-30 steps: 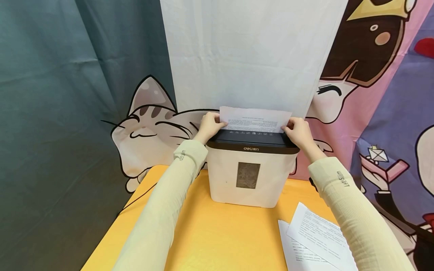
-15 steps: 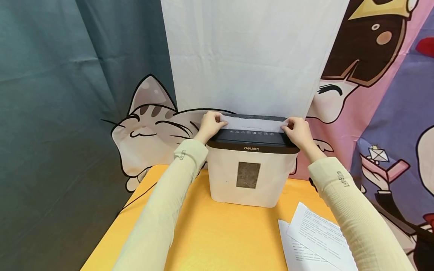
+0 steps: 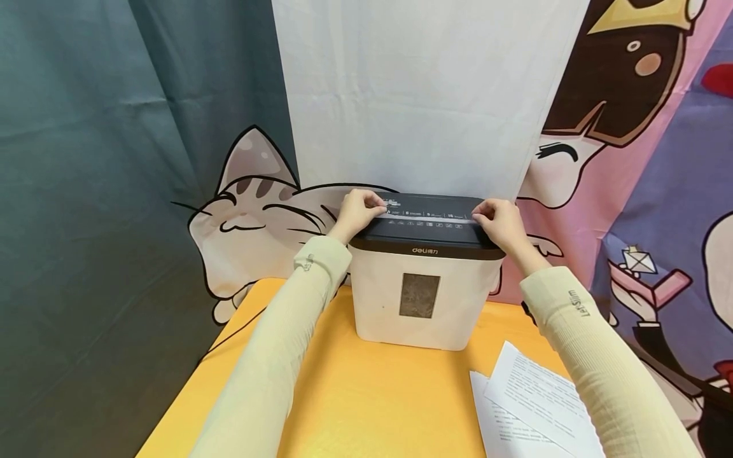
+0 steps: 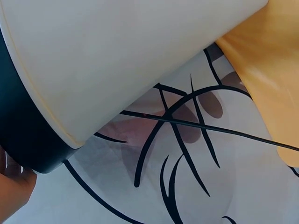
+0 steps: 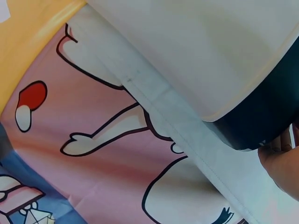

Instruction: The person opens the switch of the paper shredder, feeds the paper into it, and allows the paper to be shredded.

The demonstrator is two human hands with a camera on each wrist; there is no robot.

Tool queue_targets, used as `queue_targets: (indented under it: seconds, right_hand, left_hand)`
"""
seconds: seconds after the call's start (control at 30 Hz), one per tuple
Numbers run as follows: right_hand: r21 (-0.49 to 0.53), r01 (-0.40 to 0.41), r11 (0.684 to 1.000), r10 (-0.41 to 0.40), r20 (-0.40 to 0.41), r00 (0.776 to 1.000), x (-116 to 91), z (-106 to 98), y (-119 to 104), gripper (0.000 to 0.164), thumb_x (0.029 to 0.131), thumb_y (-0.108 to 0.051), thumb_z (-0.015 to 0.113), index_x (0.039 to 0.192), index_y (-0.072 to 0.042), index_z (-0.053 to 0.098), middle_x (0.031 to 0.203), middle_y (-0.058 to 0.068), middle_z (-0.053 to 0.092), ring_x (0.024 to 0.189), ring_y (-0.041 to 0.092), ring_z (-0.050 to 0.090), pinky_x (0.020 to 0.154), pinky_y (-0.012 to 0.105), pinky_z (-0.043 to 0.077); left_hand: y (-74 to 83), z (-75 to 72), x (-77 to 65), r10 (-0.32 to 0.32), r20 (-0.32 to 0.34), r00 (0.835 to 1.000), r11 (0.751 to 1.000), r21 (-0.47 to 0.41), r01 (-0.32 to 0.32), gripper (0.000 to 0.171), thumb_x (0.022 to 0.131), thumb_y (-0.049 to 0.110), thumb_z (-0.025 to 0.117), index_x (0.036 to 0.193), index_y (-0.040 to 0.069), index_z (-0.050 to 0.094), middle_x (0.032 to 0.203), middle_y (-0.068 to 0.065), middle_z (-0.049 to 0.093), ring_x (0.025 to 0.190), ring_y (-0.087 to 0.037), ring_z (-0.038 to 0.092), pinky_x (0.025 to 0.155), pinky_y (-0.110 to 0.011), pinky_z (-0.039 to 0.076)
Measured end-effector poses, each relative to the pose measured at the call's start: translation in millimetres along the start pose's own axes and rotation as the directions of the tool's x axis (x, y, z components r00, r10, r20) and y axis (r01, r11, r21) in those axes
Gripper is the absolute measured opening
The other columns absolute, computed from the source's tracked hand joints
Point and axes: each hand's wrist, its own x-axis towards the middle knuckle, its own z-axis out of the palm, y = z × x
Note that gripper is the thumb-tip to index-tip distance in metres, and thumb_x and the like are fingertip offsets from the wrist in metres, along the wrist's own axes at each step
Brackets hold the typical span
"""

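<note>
A white paper shredder [image 3: 420, 299] with a dark top stands on the yellow table. Only a thin white strip of a sheet of paper [image 3: 426, 219] shows above the slot in its lid. My left hand [image 3: 357, 213] pinches at the strip's left end, with thumb and fingers together above the lid. At the right end my right hand [image 3: 501, 221] does the same. The left wrist view shows part of the left hand [image 4: 16, 193] by the shredder's dark rim [image 4: 35, 121]. Fingers of the right hand [image 5: 282, 165] touch the rim's underside in the right wrist view; the paper is hidden there.
Printed sheets [image 3: 538, 404] lie overlapping on the yellow table [image 3: 372, 394] at the front right, near the right sleeve. A thin black cable [image 3: 235, 334] runs across the table's left side. A curtain printed with cartoons [image 3: 424, 95] hangs close behind the shredder.
The sheet of paper has sunk into the shredder, from a tall printed piece to a thin strip. Both hands stay at its ends, their fingertips shifted slightly inward.
</note>
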Motion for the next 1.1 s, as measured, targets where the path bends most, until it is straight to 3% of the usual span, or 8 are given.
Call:
queue_targets:
  seconds: [0.27,0.63,0.77,0.93,1.1]
  right_hand:
    - [0.007,0.002,1.000,-0.003,0.015,1.000,-3,0,-3,0.016,0.091,-0.006,0.059,0.095,0.008,0.065,0.091,0.027,0.065,0.080,0.033,0.057,0.077,0.043,0.044]
    - [0.029,0.042,0.999,-0.041,-0.019,0.999,-17,2,-2,0.014,0.092,-0.005,0.057,0.096,0.005,0.066,0.088,0.023,0.065,0.074,0.024,0.052,0.069,0.024,0.039]
    - [0.050,0.068,0.996,-0.066,-0.037,0.997,-23,3,-2,0.013,0.091,-0.005,0.059,0.095,0.004,0.067,0.086,0.022,0.066,0.069,0.017,0.050,0.063,0.013,0.036]
    - [0.061,0.108,0.992,-0.103,-0.078,0.992,-30,2,0,0.011,0.090,-0.003,0.060,0.093,0.004,0.067,0.083,0.020,0.066,0.064,0.003,0.045,0.059,0.009,0.034]
    - [0.067,0.109,0.992,-0.103,-0.081,0.991,-40,-4,-2,0.010,0.089,-0.003,0.060,0.093,0.003,0.067,0.085,0.020,0.067,0.064,0.000,0.046,0.059,0.006,0.035]
  left_hand:
    - [-0.6,-1.6,-1.7,0.007,0.046,0.999,1.000,-0.019,-0.006,0.011,0.087,0.014,0.068,0.092,0.004,0.072,0.094,-0.012,0.072,0.087,-0.023,0.065,0.085,-0.032,0.049]
    - [-3.5,-6.7,-8.7,0.044,0.046,0.998,0.998,-0.050,-0.042,0.012,0.087,0.012,0.067,0.092,0.003,0.072,0.094,-0.013,0.073,0.088,-0.023,0.066,0.087,-0.032,0.048]
    - [-3.8,-7.2,-15.2,0.052,0.050,0.997,0.997,-0.063,-0.049,0.011,0.087,0.012,0.067,0.092,0.003,0.071,0.092,-0.012,0.072,0.083,-0.022,0.065,0.083,-0.030,0.048]
    - [-2.1,-7.4,-24.4,0.101,0.059,0.993,0.992,-0.084,-0.095,0.011,0.087,0.013,0.068,0.092,0.004,0.071,0.089,-0.012,0.072,0.078,-0.020,0.063,0.074,-0.026,0.046]
    - [-4.4,-10.6,-33.7,0.111,0.028,0.993,0.986,-0.130,-0.107,0.011,0.087,0.012,0.068,0.092,0.003,0.071,0.088,-0.013,0.071,0.072,-0.016,0.061,0.067,-0.021,0.044]
